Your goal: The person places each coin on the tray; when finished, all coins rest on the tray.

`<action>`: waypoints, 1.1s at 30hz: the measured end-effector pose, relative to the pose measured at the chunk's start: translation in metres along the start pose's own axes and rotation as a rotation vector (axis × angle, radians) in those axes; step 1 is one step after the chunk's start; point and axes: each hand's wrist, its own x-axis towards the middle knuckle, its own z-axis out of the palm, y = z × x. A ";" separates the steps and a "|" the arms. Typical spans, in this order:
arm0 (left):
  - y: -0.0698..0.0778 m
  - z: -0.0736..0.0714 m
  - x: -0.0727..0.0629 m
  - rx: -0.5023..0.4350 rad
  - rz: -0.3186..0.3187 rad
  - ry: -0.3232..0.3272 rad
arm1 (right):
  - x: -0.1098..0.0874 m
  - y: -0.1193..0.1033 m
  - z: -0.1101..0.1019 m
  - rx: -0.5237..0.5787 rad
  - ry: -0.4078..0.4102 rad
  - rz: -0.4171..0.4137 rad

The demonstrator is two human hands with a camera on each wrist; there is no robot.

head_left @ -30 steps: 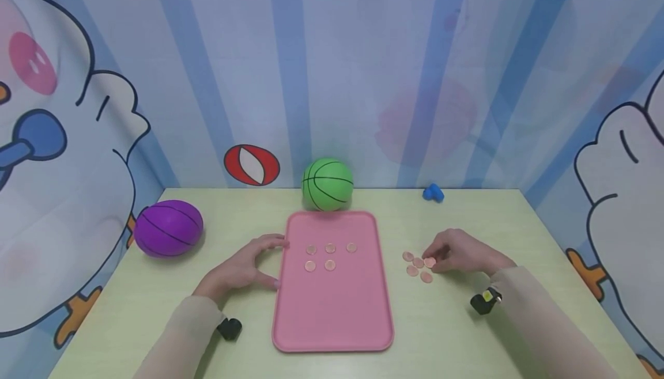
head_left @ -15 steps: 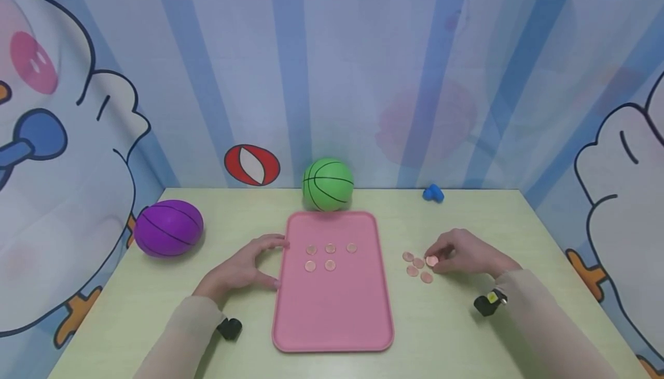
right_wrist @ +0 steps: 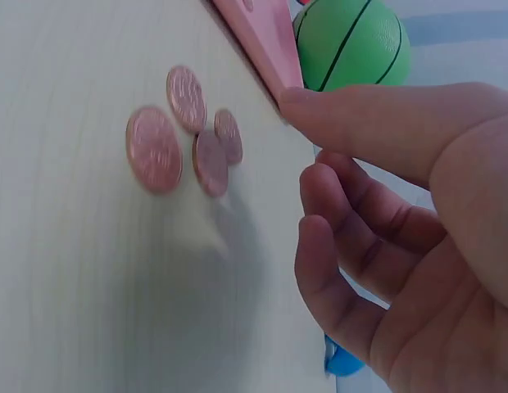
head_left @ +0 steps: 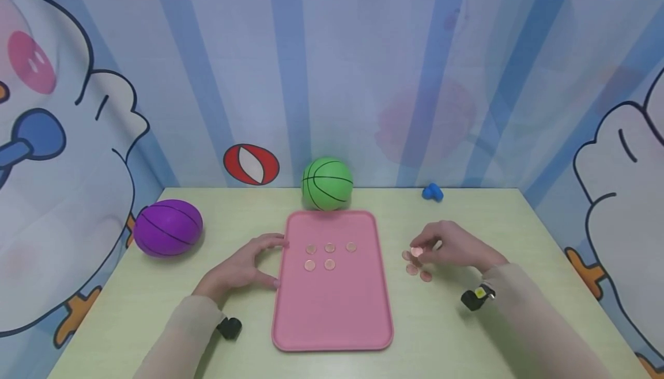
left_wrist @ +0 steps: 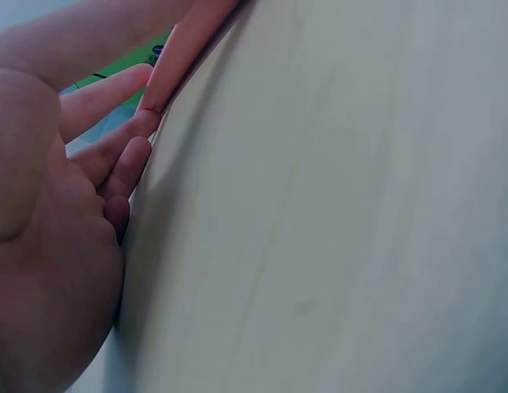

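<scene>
My right hand (head_left: 452,245) pinches a copper-coloured coin (head_left: 417,251) between thumb and fingertips, raised over a loose cluster of similar coins. In the right wrist view the thumb hides the held coin, while several coins (right_wrist: 154,150) lie on the table beside the hand. A pink tray (head_left: 332,315) lies in the middle, bearing several coins (head_left: 329,264) in two rows, the far row longer than the near one. My left hand (head_left: 240,265) is at the tray's left rim, thumb and fingers spread, fingertips touching the edge.
A green ball (head_left: 327,184) sits right behind the tray's far end. On the left of the table (head_left: 228,212) rests a purple ball (head_left: 168,227). A small blue object (head_left: 433,192) lies at the back right, before a printed curtain (head_left: 353,79).
My right hand has lifted a coin out of the cluster and moved left with it, toward the tray. The left hand and the tray have stayed in place.
</scene>
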 end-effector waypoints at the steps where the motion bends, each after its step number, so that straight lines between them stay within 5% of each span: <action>1: 0.000 0.000 0.000 0.000 0.000 0.000 | 0.002 -0.001 0.001 0.029 -0.006 -0.002; 8: 0.000 0.000 0.001 0.003 0.012 -0.002 | 0.021 -0.013 0.015 0.191 -0.037 0.033; 18: 0.001 0.000 0.000 -0.002 0.011 -0.002 | 0.056 -0.038 0.043 -0.034 0.029 -0.059; 25: 0.001 0.001 0.000 -0.006 0.009 -0.001 | 0.074 -0.051 0.065 -0.051 0.006 -0.094; 33: 0.003 0.001 -0.001 -0.002 0.002 -0.001 | 0.085 -0.055 0.077 -0.196 -0.015 -0.137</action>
